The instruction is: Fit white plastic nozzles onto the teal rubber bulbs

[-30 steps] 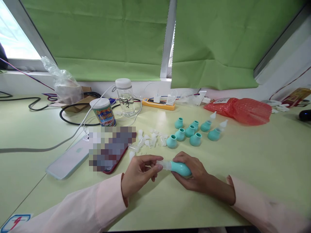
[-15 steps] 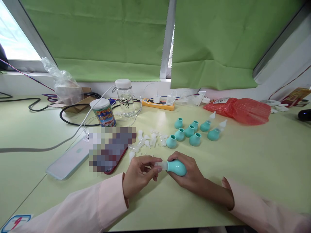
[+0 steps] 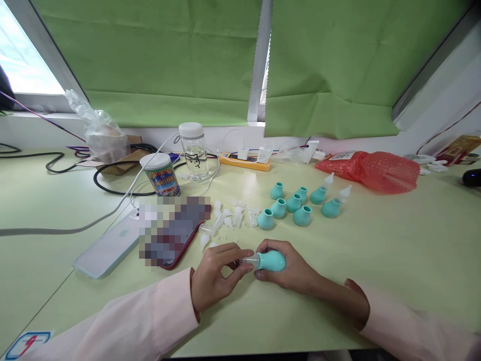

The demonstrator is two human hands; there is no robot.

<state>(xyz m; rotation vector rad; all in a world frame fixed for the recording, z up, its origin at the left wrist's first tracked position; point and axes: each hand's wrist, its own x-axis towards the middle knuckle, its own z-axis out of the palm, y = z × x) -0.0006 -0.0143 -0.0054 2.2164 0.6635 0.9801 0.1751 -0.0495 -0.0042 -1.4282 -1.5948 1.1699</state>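
My right hand [image 3: 287,263] is wrapped round a teal squeeze bulb [image 3: 272,260], which lies on its side with its neck toward the left. A clear plastic tube [image 3: 251,260] sits at the bulb's neck, and my left hand [image 3: 221,273] pinches its outer end between thumb and fingers. Beyond my hands stand several teal bulbs with open necks [image 3: 293,202]. Two more teal bulbs [image 3: 331,207] at their right carry clear tubes with white pointed tips. Loose clear and white plastic parts [image 3: 227,218] are scattered left of the bulbs.
A dark red-edged phone [image 3: 182,245] and a pale-cased phone [image 3: 107,243] lie at left. Behind them are a noodle cup [image 3: 161,175], a lidded water bottle [image 3: 194,153] and cables. A yellow power strip [image 3: 244,161] and a red bubble-wrap bag [image 3: 370,170] lie along the back.
My left fingers have shifted slightly on the clear tube, showing more of it. My right hand and the bulb have moved a little to the left.
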